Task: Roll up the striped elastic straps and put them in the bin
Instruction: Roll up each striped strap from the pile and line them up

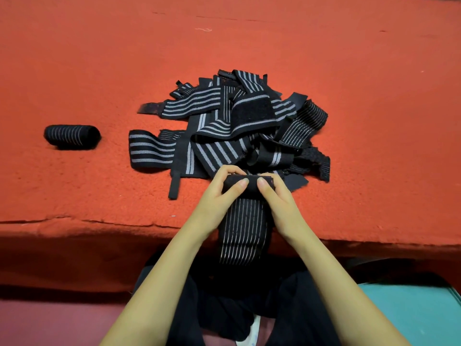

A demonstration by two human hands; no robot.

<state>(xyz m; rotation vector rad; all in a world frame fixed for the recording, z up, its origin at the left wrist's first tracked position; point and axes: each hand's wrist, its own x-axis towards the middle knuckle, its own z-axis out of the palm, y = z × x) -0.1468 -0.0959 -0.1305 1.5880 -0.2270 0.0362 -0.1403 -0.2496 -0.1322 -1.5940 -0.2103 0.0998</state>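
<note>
The left hand (219,196) and right hand (278,199) pinched the rolled end of a strap (243,228), the pile (234,126) just past them, a roll (72,136) far left.

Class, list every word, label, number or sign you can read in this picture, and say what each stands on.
No text can be read.
The pile of straps, rolled strap and half-rolled strap: stripes only, no writing.
The white thing at the bottom edge: faint blue marks, too blurred to read.
</note>
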